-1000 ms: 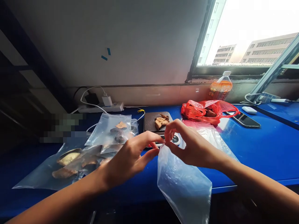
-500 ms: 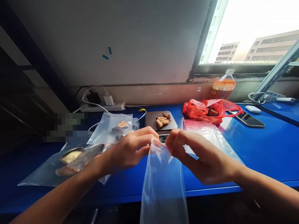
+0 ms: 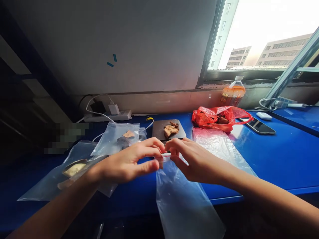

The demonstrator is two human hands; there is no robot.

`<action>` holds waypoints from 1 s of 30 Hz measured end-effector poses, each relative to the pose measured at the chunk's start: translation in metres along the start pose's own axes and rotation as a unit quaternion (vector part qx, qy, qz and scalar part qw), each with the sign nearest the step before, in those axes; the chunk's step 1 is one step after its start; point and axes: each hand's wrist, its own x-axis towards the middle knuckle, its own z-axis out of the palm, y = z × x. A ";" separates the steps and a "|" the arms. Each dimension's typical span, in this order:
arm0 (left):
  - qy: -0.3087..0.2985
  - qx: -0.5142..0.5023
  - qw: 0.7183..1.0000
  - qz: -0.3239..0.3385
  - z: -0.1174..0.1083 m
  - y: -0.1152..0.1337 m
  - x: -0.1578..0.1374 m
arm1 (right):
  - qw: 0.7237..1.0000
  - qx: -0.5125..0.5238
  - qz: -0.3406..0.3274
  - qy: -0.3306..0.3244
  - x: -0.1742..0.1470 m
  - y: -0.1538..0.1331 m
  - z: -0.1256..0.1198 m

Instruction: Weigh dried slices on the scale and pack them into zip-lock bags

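Note:
A clear zip bag (image 3: 183, 196) hangs from my two hands, its lower part reaching past the table's front edge. Its mouth, with a red-and-white strip, lies between my fingertips. My left hand (image 3: 129, 159) has curled fingers at the mouth's left end, with the thumb a little apart from them in front. At the right end, my right hand (image 3: 191, 156) pinches the rim between thumb and fingers. Just behind the hands, brown dried pieces (image 3: 170, 130) rest on a dark scale (image 3: 158, 127), whose front is hidden by my fingers.
Left of me lie filled clear bags (image 3: 77, 149) holding dried pieces. To the right are a stack of clear bags (image 3: 211, 142), a red plastic bag (image 3: 204, 117) with brown pieces, a phone (image 3: 261, 126) and a white case (image 3: 264, 116). A bottle (image 3: 234, 91) and power strip (image 3: 122, 115) stand along the wall.
The zip bag's lower end has swung right. My right hand has moved left, nearer my left hand, and the left thumb has come away from the fingers.

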 end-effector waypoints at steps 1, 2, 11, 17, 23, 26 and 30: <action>0.009 -0.003 1.000 -0.004 0.000 -0.003 0.001 | 1.000 0.009 0.015 -0.010 0.001 0.001 0.001; 0.016 -0.006 1.000 -0.007 0.000 -0.005 0.002 | 0.999 0.021 0.027 -0.020 0.001 0.002 0.001; 0.053 0.040 0.997 -0.034 -0.009 -0.004 -0.003 | 0.983 0.174 0.058 0.007 0.011 0.022 -0.020; 0.046 0.034 0.998 0.016 0.009 -0.006 0.005 | 0.966 0.045 0.158 0.198 0.037 0.093 -0.004; -0.007 0.049 0.998 0.027 0.020 -0.010 0.007 | 0.985 -0.027 0.137 0.105 0.034 0.124 0.011; -0.004 0.055 0.998 0.026 0.019 -0.011 0.007 | 0.983 -0.041 0.138 0.113 0.035 0.128 0.015; -0.003 0.061 0.998 0.032 0.020 -0.013 0.007 | 0.977 -0.058 0.146 0.143 0.042 0.135 0.021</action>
